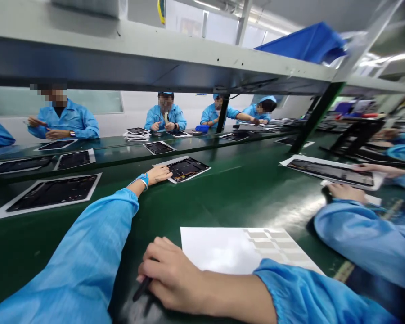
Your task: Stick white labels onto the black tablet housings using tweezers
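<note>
Bright overhead strip lights (384,58) flood the line, and a long white glare streaks across the green workbench (290,211). The white sheet (219,249) looks washed out near its middle. My right hand (170,279) casts a dark shadow onto the bench below it. The wide lens bends the grey shelf (155,58) and stretches everything toward the edges, where the lower right corner falls dim and soft.

The green surface (229,202) looks smooth and glossy, the paper sheet (216,249) matt, the blue sleeve (81,265) thin, sheeny cloth, the overhead shelf (138,58) painted metal.
</note>
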A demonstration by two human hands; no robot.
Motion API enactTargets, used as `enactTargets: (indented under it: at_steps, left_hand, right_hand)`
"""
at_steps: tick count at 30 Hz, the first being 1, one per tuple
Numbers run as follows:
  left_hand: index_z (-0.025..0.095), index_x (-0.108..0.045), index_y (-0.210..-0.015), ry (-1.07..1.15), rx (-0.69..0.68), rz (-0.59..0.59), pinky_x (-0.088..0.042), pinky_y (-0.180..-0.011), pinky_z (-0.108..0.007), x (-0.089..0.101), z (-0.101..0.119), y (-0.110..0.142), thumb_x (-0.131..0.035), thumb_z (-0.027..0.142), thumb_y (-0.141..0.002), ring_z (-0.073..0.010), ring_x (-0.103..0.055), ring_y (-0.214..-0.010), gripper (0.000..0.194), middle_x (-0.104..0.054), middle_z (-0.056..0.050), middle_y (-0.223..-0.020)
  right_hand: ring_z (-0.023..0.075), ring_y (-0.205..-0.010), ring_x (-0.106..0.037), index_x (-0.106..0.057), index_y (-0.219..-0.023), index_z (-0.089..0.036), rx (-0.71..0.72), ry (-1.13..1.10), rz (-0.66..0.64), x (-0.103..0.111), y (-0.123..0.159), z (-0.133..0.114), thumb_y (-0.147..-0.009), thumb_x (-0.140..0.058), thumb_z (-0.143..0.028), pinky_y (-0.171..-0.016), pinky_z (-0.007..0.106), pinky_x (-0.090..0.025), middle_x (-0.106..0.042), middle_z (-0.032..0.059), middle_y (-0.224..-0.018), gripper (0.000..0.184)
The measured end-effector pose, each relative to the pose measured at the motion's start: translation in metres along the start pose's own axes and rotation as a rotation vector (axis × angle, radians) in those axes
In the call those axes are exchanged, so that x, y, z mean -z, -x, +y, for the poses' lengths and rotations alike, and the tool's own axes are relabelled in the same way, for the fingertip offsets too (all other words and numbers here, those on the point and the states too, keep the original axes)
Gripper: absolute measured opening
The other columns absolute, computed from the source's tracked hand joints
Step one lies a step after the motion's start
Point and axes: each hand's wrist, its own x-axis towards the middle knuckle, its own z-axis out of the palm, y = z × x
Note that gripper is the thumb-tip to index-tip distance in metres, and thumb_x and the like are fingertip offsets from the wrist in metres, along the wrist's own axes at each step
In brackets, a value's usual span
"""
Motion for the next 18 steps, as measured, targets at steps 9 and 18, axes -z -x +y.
enactTargets:
  at_steps: [9,18]
  left_hand:
    - [0.015,-0.063,-0.096,-0.109,0.074,-0.027,-0.046,-0.092,-0.038,0.025,0.005,0.042,-0.046,0.003,-0.091,-0.0192,-0.061,-0.089,0.021,-0.065,-0.007,-0.091]
    - [0.016,-0.058,-0.112,-0.132,0.321,0.017,-0.047,-0.083,-0.038,0.132,0.084,0.196,-0.036,0.008,-0.088,-0.0258,-0.06,-0.092,0.034,-0.064,-0.013,-0.103]
  right_hand:
    - [0.0193,-0.093,-0.055,-0.054,-0.128,-0.018,0.025,-0.115,0.004,0.004,-0.007,0.007,-0.092,-0.055,-0.014,-0.084,0.035,-0.046,-0.065,0.0085,-0.104,0.036]
    - [0.015,-0.077,-0.055,-0.067,-0.121,-0.017,0.068,-0.045,0.048,0.007,-0.016,0.005,-0.097,-0.06,-0.031,-0.07,0.028,-0.049,-0.055,0.0049,-0.09,0.029]
